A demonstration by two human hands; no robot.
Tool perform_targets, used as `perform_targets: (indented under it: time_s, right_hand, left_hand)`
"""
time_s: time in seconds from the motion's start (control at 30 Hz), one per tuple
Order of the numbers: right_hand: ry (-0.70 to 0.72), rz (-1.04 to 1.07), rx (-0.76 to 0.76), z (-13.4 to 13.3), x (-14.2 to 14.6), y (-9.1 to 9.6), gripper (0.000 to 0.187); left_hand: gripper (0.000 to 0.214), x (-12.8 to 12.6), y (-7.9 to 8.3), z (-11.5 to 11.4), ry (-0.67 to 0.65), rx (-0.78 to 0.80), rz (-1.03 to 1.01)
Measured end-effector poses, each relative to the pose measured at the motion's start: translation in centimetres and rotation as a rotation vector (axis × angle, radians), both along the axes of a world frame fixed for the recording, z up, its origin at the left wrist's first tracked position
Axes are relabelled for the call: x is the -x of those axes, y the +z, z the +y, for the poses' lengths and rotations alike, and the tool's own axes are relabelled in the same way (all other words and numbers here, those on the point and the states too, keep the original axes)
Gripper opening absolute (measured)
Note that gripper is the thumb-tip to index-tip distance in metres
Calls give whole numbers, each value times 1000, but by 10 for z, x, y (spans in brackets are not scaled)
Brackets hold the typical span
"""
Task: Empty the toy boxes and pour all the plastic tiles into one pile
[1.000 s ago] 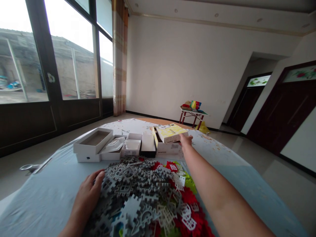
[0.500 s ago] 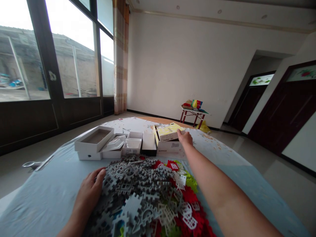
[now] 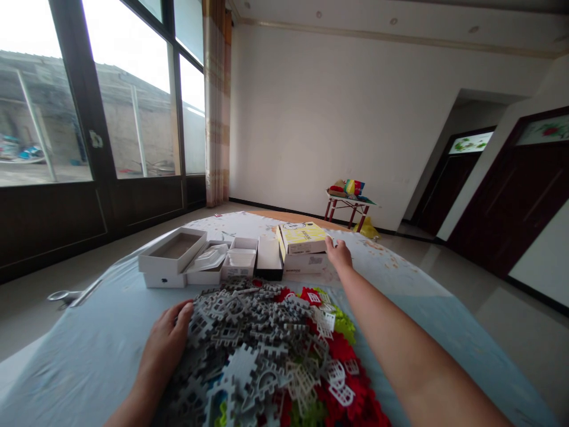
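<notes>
My right hand [image 3: 338, 254] reaches far across the light blue cloth [image 3: 89, 350] and pinches the right edge of a yellow box lid [image 3: 304, 236]. The lid lies flat on a white box [image 3: 306, 264]. My left hand [image 3: 166, 335] rests flat, fingers stretched, against the left side of a big heap of grey, red, white and green interlocking foam pieces [image 3: 267, 356] near me. Nothing is in the left hand.
A row of open white boxes [image 3: 171, 252] and a black box [image 3: 269, 273] stands behind the heap. Scissors [image 3: 66, 295] lie at the cloth's left edge. A small red-legged table [image 3: 349, 207] with colourful things stands by the far wall. Windows are on the left and dark doors on the right.
My right hand has lowered the raised yellow lid until it lies flat on the white box. My left hand has stayed on the heap.
</notes>
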State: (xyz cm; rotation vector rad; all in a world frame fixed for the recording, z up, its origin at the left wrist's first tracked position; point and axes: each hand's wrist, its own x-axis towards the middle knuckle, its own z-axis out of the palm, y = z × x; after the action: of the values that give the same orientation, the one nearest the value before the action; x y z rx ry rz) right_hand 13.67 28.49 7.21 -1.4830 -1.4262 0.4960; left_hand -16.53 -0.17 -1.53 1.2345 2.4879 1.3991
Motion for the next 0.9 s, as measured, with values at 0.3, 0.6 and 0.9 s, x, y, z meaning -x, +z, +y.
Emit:
perform_targets:
  time_s: [0.3,0.6,0.9]
  right_hand:
    - [273,105,-73,-71,-47,-50,28]
    - [470,143,2,-146,-93,-97,35]
    - [314,96,-147,-149,-112,-112,34]
  left_hand:
    - [53,0,1,1,-23,-20,-2]
    - [64,-21,23,-4,-204,47,-60]
    - [75,-24,41,-4,-240,218,-2]
